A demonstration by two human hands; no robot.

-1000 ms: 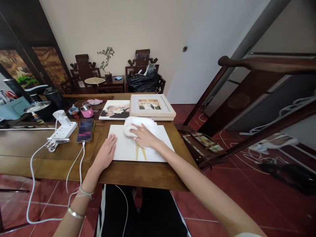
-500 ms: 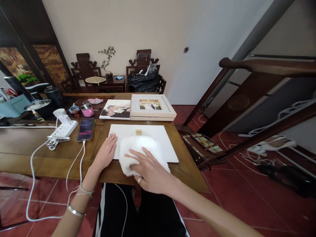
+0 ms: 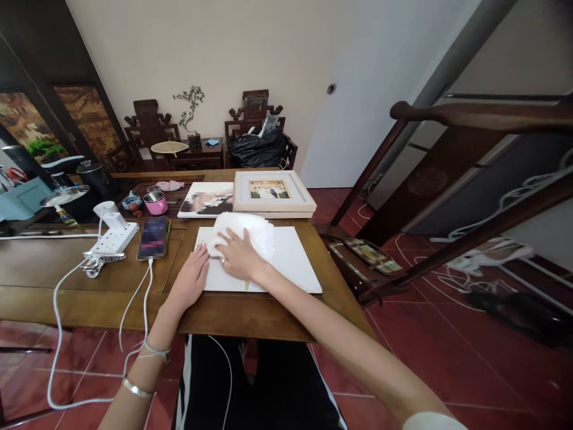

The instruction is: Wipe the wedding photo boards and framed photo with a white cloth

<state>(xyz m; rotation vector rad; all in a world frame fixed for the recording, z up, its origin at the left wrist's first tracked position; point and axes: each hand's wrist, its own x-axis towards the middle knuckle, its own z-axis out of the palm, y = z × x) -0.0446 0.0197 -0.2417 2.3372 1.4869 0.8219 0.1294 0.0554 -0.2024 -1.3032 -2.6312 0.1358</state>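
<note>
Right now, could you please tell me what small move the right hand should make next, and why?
Probably a sweep of the cloth rightward across the white board: the right hand presses it near the board's far left corner, the right part lies uncovered, and the left hand rests on the left edge.

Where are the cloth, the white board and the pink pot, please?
Cloth [image 3: 253, 230], head view, on its fluffy middle.
White board [image 3: 290, 263], head view, on its bare right half.
Pink pot [image 3: 156, 205], head view, on its side wall.
</note>
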